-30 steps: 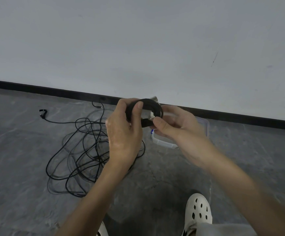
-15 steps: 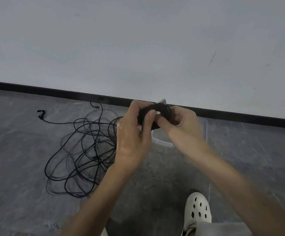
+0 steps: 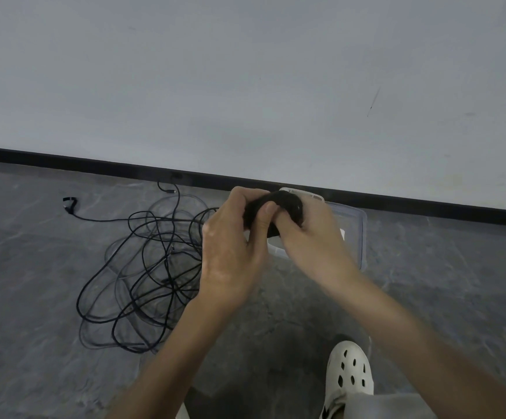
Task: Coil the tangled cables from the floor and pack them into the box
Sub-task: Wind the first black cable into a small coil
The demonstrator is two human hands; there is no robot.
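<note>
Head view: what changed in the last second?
The coiled cable went from an open ring with a visible hole to a squashed, compact bundle. The left hand and right hand closed in on each other around it. Nothing was taken up or let go: both hands gripped it throughout. The tangled cables and the clear box lie as before.

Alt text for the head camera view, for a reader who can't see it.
A left hand and right hand grip a coil of black cable in front of a clear plastic box by the wall. A tangle of cables lies on the grey floor to the left; a white shoe shows below.
</note>
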